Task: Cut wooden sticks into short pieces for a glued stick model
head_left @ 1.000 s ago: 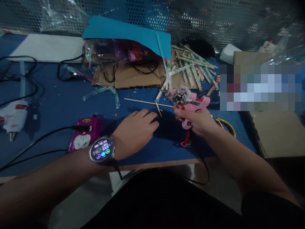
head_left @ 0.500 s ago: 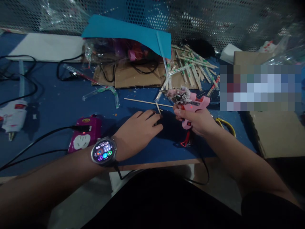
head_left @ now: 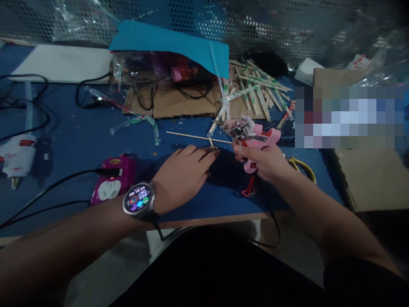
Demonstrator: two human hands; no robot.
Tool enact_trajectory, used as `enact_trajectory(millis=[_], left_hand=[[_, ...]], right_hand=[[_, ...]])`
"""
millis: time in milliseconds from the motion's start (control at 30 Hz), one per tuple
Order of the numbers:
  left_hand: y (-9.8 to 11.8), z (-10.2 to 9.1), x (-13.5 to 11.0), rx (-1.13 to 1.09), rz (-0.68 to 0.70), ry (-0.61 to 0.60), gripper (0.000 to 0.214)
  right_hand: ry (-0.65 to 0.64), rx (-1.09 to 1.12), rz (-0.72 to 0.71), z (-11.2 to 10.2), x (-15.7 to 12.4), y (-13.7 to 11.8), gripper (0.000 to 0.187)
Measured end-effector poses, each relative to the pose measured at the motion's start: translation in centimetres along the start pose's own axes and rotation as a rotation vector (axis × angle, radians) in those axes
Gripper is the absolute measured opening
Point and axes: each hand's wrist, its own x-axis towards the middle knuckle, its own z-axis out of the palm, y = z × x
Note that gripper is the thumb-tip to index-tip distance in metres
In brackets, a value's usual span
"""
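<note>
My right hand (head_left: 260, 160) is wrapped round the handle of a pink hot glue gun (head_left: 268, 138), its nozzle pointing left and its front smeared with grey, stringy residue. A small red light glows on the gun's side. My left hand (head_left: 183, 177), wearing a lit smartwatch (head_left: 139, 198), reaches palm down over the blue table. Its bent fingers are closed at some short wooden sticks (head_left: 212, 144) joined at an angle; the thumb is mostly hidden beneath. Just beyond both hands lies a long thin wooden stick (head_left: 194, 136), its right end behind my right hand.
Wrapped chopsticks (head_left: 262, 89) lie heaped at the back, beside cardboard (head_left: 185, 100) and a blue sheet (head_left: 169, 42). A purple power socket (head_left: 110, 189) and a white glue gun (head_left: 19, 155) are at left. Yellow-handled scissors (head_left: 303, 168) lie right of my right hand. Cables cross the table.
My left hand's fingers have drawn closer together, and the fingertips have come up against the short sticks. My right hand and the pink glue gun have hardly moved.
</note>
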Motion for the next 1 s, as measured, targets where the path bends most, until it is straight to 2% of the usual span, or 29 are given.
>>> enact_trajectory(millis=[200, 400, 667, 1000], left_hand=[[-0.05, 0.05, 0.11, 0.051, 0.034, -0.033, 0.06], [-0.04, -0.37, 0.2, 0.047, 0.01, -0.035, 0.055], [0.02, 0.03, 0.03, -0.017, 0.123, 0.045, 0.056], [0.16, -0.03, -0.14, -0.005, 0.199, 0.139, 0.052]], right_hand=[[0.013, 0.008, 0.002, 0.06, -0.04, -0.17, 0.046], [0.01, 0.017, 0.01, 0.22, -0.02, -0.23, 0.046], [0.012, -0.039, -0.005, -0.01, -0.01, -0.1, 0.047], [0.038, -0.018, -0.001, 0.0, -0.04, -0.09, 0.045]])
